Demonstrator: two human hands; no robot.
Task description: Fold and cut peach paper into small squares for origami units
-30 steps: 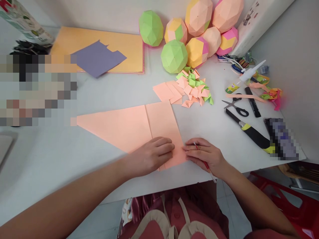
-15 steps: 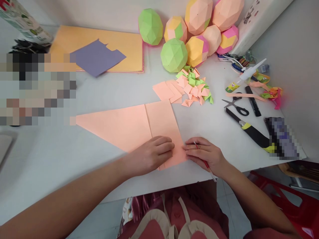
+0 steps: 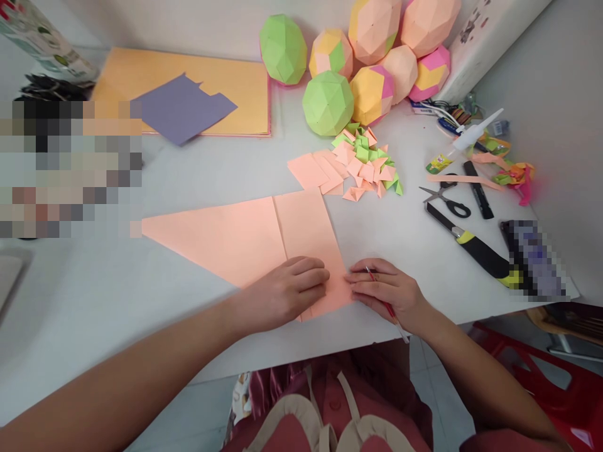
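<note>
A large sheet of peach paper (image 3: pixel 217 235) lies on the table, with a folded band (image 3: pixel 304 220) along its right side. My left hand (image 3: pixel 292 292) rests on top of this band, its fingers curled together and pressed to the paper. At the sheet's right edge, my right hand (image 3: pixel 389 292) touches the paper with its fingertips. A slim red pen-like tool with a thin pointed tip (image 3: pixel 389 309) is tucked between the fingers of that hand; its exact kind is unclear. Part of the band is hidden under my left hand.
Small folded paper pieces (image 3: pixel 365 163) are heaped behind the sheet, below several faceted paper balls (image 3: pixel 328 103). Scissors (image 3: pixel 447 199), a yellow-black handled knife (image 3: pixel 475 248) and a glue bottle (image 3: pixel 464 144) lie right. Purple paper (image 3: pixel 181 113) rests on an orange stack (image 3: pixel 249 94).
</note>
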